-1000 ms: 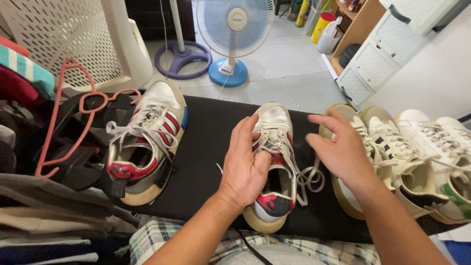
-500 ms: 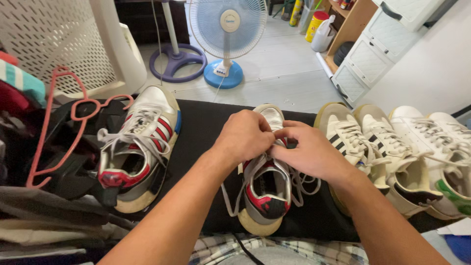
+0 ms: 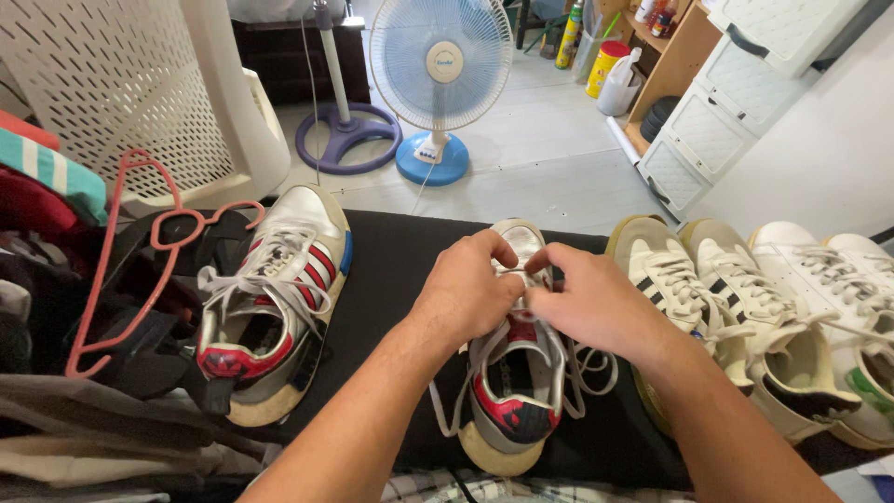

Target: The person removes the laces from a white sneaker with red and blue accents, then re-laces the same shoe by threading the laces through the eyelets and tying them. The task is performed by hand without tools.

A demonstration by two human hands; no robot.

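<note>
Pale tiled floor (image 3: 549, 168) beyond a black surface (image 3: 391, 279). Blue pedestal fan (image 3: 440, 65) stands on the floor, a purple round stand base (image 3: 346, 140) beside it to the left. White perforated plastic chair (image 3: 140, 93) at left. Wooden shelf unit (image 3: 672, 56) and white plastic drawer unit (image 3: 717, 130) at right, against a plain white wall (image 3: 829, 158). Even daylight.
</note>
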